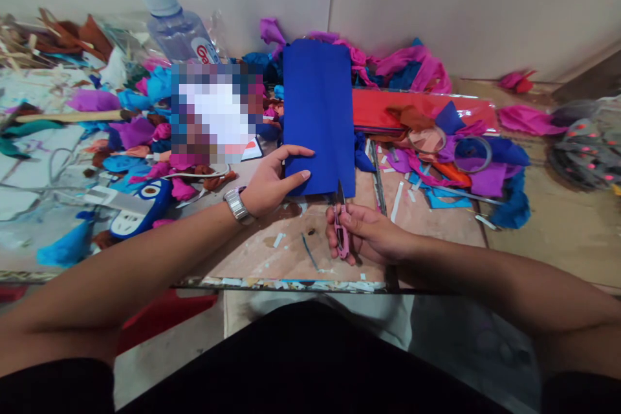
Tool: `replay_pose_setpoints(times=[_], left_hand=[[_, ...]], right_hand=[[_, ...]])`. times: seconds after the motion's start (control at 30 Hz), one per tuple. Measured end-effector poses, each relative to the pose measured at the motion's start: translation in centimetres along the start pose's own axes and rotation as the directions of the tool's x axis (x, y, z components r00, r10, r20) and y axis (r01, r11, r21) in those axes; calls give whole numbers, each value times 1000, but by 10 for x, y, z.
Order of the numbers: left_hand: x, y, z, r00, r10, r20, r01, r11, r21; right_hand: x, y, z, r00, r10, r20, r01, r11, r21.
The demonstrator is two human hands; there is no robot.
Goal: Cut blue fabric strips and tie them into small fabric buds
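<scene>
Across the littered worktable [252,255], crumpled paper scraps [94,100] crowd both sides of the blue paper sheet [317,103]; a blue-and-white power strip [158,197] lies at left, glossy red sheets [378,110] at right; the bluish bottle [174,32] bears red lettering, seemingly "Ga" before it curves away; the blue paper sheet's long axis runs away from the person, its near edge meeting the pink-handled scissors [342,239], which point away too; the right hand [376,231] grips their handles; the left hand [264,187] rests on the sheet, thumb and forefinger spread; its other fingers are hidden, so I cannot tell whether it pinches.
</scene>
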State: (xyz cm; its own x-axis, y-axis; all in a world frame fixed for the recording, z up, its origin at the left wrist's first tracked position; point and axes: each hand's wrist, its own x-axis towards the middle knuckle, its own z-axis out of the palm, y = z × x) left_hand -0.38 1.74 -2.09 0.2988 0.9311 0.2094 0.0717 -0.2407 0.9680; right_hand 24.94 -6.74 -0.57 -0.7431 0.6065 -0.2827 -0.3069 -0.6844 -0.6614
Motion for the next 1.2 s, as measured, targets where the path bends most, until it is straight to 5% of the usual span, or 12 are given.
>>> replay_pose_setpoints(times=[1.2], left_hand=[[0, -1, 2, 1000, -12, 18, 13, 999, -44]], right_hand=[[1, 0, 0, 1000, 22, 18, -22, 1000, -20]])
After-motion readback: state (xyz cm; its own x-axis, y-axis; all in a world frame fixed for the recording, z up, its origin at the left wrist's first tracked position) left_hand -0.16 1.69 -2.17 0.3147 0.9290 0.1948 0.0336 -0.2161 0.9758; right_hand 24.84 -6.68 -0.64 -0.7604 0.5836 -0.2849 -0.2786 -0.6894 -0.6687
